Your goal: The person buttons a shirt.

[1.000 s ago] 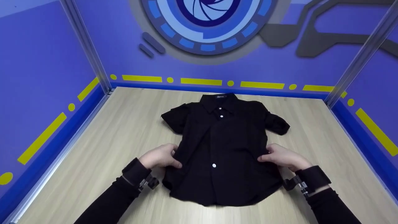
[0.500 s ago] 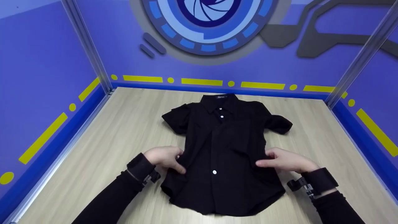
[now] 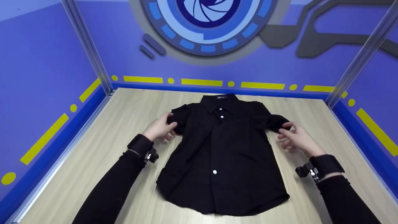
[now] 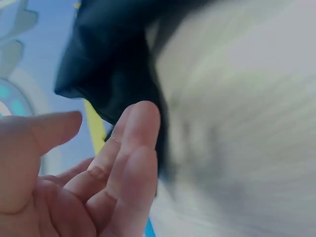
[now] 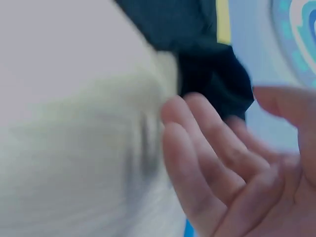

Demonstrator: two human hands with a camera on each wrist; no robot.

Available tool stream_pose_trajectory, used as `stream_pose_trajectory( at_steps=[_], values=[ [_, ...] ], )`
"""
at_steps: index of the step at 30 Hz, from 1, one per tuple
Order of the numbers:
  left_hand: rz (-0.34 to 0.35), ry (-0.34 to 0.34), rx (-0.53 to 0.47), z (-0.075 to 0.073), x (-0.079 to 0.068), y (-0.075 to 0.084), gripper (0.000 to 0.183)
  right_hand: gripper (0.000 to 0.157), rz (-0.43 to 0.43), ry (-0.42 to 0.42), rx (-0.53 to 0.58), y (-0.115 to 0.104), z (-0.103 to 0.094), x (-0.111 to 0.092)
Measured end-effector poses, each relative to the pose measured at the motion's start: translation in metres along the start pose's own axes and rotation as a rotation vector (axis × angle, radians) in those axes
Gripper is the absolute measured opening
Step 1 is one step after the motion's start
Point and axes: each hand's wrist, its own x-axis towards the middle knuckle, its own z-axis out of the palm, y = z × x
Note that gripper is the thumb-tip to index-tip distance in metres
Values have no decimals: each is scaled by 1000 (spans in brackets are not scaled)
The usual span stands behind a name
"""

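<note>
A black short-sleeved button-up shirt point(image 3: 230, 149) lies front up on the wooden table, collar toward the back wall and hem toward me. White buttons show down its front. My left hand point(image 3: 160, 127) is at the cuff of the left-side sleeve point(image 4: 113, 64), thumb and fingers spread apart. At the right-side sleeve point(image 5: 212, 74), my right hand point(image 3: 297, 140) has its thumb and fingers apart too, around the cuff's edge. Neither wrist view shows cloth pinched between fingertips. Whether the fingers touch the cuffs I cannot tell.
The pale wooden table point(image 3: 108, 140) carries the shirt. A blue back wall point(image 3: 118, 31) with a round printed design and blue side walls point(image 3: 37, 77) enclose it. Metal posts point(image 3: 88, 46) stand at the back corners.
Both hands have let go of the shirt's sides and moved away from me, up to the sleeves. The shirt's lower sides have spread wider, and its hem lies nearer to me than a second ago.
</note>
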Motion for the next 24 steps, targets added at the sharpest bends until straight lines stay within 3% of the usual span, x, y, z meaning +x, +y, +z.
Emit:
stream_pose_trajectory(
  at_steps=[3, 6, 13, 17, 21, 24],
  values=[
    [-43, -5, -19, 0, 8, -5, 60, 77, 19, 65, 15, 5, -12, 9],
    [-84, -16, -40, 3, 12, -7, 57, 83, 57, 51, 50, 7, -20, 17],
    [-130, -48, -95, 11, 22, -3, 50, 58, 99, -10, 235, 2, -21, 18],
    [-122, 43, 10, 11, 24, -1, 50, 46, 88, 20, 283, 1, -20, 16],
    [-62, 207, 174, 6, 23, -1, 40, 37, 69, 99, 297, 4, -23, 20],
    [-11, 311, 223, 0, 20, 0, 29, 34, 14, 180, 371, 2, -26, 22]
  ],
)
